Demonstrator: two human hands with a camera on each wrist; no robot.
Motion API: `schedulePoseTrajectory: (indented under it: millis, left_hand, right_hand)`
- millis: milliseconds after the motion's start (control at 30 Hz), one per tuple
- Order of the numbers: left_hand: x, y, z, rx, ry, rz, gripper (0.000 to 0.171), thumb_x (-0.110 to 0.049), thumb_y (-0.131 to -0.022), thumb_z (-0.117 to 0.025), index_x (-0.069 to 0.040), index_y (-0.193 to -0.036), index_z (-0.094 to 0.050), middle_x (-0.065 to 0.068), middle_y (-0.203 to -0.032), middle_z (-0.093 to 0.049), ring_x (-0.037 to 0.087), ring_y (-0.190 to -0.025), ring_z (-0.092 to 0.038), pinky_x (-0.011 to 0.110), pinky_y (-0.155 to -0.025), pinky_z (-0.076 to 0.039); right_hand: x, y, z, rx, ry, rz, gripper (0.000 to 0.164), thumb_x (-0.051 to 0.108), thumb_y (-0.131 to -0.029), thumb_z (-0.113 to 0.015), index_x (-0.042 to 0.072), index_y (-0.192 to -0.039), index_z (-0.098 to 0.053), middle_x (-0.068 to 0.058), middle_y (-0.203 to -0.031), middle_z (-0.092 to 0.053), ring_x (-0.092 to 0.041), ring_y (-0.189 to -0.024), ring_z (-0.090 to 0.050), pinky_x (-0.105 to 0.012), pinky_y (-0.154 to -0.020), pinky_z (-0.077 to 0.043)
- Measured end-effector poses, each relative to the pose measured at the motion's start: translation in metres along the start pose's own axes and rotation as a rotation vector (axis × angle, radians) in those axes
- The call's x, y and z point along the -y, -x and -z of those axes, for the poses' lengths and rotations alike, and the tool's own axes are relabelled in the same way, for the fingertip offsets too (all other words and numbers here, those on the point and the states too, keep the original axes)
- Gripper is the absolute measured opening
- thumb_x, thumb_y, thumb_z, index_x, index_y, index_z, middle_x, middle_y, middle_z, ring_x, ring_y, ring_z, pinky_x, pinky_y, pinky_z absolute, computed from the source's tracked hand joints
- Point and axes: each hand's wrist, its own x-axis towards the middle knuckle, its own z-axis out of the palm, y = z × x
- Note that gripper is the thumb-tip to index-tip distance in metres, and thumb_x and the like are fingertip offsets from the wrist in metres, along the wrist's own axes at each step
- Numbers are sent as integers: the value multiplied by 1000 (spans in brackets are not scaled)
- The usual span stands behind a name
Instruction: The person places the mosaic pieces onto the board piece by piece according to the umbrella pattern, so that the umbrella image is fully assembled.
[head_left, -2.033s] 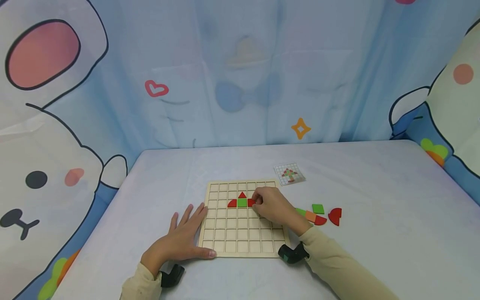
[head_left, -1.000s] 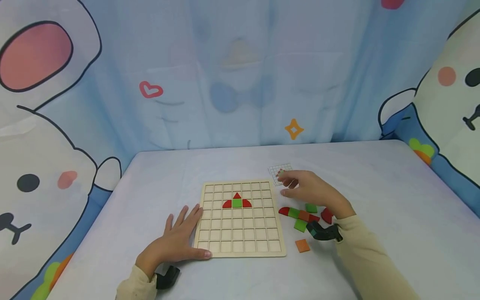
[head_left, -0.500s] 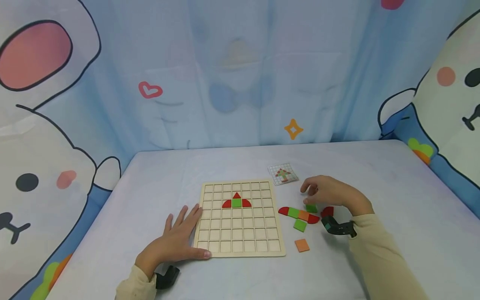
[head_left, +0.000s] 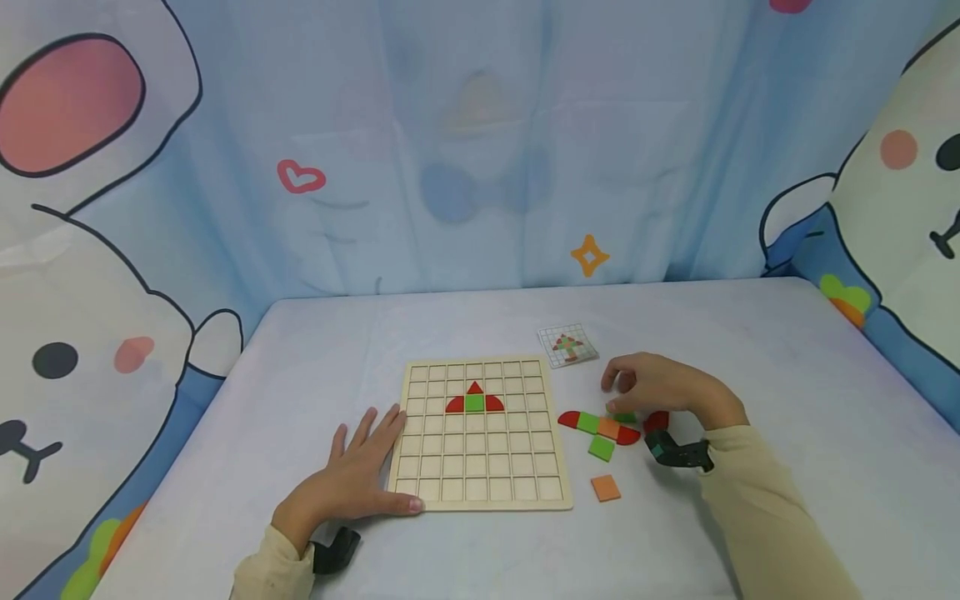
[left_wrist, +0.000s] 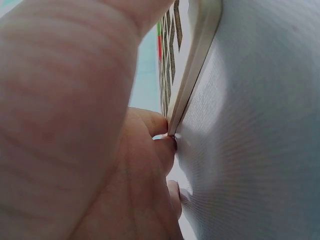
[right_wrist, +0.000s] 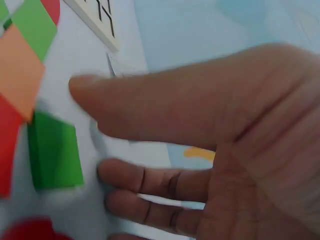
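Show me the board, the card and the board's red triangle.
Board (head_left: 476, 465): head view, a bare square near its front.
Card (head_left: 567, 344): head view, middle of its printed picture.
Red triangle (head_left: 475, 389): head view, middle of its face.

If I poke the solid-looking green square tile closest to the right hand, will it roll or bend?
The green square tile probably won't roll: its edges are straight. Lying flat on the white cloth-like tabletop, it would likely slide, not tip. It's probably stiff, with a thick side and no bend.

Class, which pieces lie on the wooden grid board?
A red triangle beyond a green square, flanked by two red quarter-circles. The cells beneath these pieces are covered.
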Motion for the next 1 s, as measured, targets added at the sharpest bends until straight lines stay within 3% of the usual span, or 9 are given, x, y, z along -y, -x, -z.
schedulePoseTrajectory:
  millis: [133, 267, 667, 867, 1000]
  left_hand:
    - [0, 0, 0, -4, -4, -2, 129, -64, -81, -86, -5, -172, -17, 12, -179, -10, 38, -163, 8, 68, -122, 13]
    - [0, 0, 0, -8, -2, -7, 129, -66, -81, -86, -5, -172, -17, 12, -179, -10, 39, -163, 8, 68, -122, 14]
    - [0, 0, -1, -9, -12, 7, 130, -65, -80, -87, -6, -172, -18, 11, -179, -11, 39, -163, 7, 68, -122, 13]
    - [1, 0, -2, -20, -3, -8, 130, -65, -79, -87, -6, -172, -18, 12, -179, -12, 39, -163, 7, 68, -122, 13]
    - [2, 0, -3, -36, 15, -29, 131, -69, -78, -86, -5, -171, -21, 14, -178, -14, 40, -163, 5, 68, -122, 13]
  right_hand:
    - [11, -6, -10, 1, -40, 93, 26, 24, -90, -84, 10, -108, -72, -8, -102, -64, -28, -96, -58, -41, -80, -54]
    - [26, -10, -20, 15, -34, 149, 23, 22, -89, -86, 11, -105, -72, -6, -100, -62, -26, -96, -56, -39, -80, -51]
    - [42, -18, -34, -7, 62, 203, 22, 10, -88, -87, 10, -90, -65, -1, -87, -58, -21, -86, -51, -34, -74, -46]
    - [40, -24, -38, -92, -18, 264, 20, 1, -90, -80, 10, -90, -62, -1, -80, -55, -18, -77, -52, -33, -69, -44]
    - [39, -25, -40, -181, -67, 262, 14, 1, -94, -76, 10, -94, -65, -1, -86, -60, -19, -83, -55, -35, -73, -48]
